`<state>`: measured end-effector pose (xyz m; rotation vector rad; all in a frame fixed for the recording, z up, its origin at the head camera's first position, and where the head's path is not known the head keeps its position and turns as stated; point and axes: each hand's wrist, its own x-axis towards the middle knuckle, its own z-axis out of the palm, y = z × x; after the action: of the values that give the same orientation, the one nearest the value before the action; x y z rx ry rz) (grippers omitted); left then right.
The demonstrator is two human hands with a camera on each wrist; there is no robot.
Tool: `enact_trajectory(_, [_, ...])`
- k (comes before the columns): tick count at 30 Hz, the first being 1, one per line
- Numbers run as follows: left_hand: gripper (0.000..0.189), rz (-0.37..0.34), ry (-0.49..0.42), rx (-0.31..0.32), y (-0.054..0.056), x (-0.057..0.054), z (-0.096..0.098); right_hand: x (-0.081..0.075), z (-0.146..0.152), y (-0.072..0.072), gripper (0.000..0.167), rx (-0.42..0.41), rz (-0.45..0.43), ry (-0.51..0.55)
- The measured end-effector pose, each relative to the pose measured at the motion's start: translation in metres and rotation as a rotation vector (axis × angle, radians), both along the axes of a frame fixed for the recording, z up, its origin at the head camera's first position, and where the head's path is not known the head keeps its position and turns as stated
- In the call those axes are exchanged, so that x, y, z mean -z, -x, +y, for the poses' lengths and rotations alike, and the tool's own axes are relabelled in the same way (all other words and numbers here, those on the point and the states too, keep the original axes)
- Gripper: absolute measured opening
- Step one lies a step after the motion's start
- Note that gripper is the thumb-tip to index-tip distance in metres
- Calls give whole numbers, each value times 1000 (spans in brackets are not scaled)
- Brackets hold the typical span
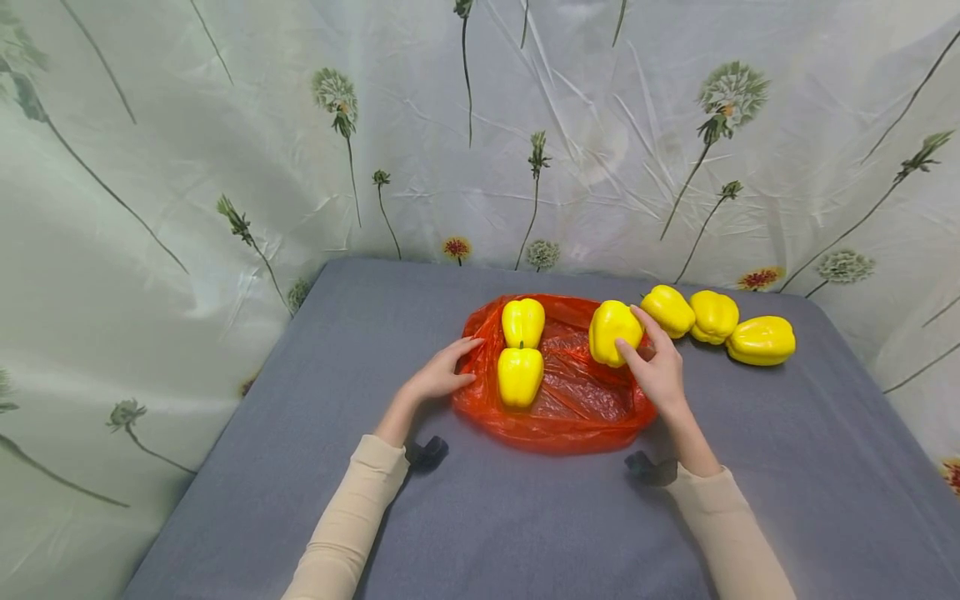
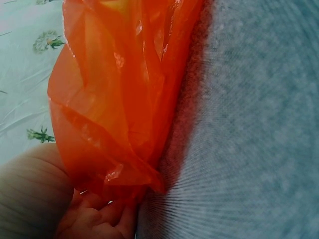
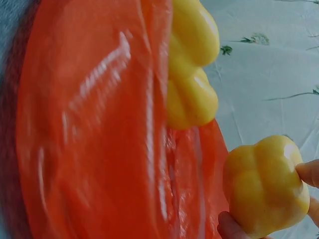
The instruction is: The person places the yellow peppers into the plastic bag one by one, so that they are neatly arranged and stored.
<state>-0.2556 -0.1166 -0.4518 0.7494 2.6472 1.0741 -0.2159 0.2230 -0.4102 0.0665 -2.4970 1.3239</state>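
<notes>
An opened red plastic bag [image 1: 555, 433] lies on the table with two yellow bell peppers [image 1: 521, 377] in its left half, one behind the other. My left hand [image 1: 438, 372] grips the bag's left side; in the left wrist view the bunched film [image 2: 114, 109] sits between the thumb and the curled fingers [image 2: 99, 219]. Over the right part of the bag, my right hand [image 1: 660, 367] holds another yellow bell pepper [image 1: 613, 333] between thumb and fingers. The right wrist view shows this pepper [image 3: 266, 184] from its lobed end, beside the bag's rim.
Three more yellow bell peppers [image 1: 714, 317] lie in a row on the grey cloth-covered table [image 1: 540, 525], right of the bag near the back edge. A pale curtain [image 1: 420, 125] with dandelion prints hangs behind and around the table.
</notes>
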Motion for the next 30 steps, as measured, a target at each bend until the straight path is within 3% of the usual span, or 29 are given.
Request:
enact_trajectory(10, [62,-31,4,-6,0,0,0,6,-15,12,58,-82,-143,50])
enact_trajectory(18, [62,-40,6,-10,2,0,0,10,-24,25,57,-129,-161,74])
enact_trajectory(30, [62,-25,-1,-5,1,-2,0,17,-40,37,57,-131,-163,-14])
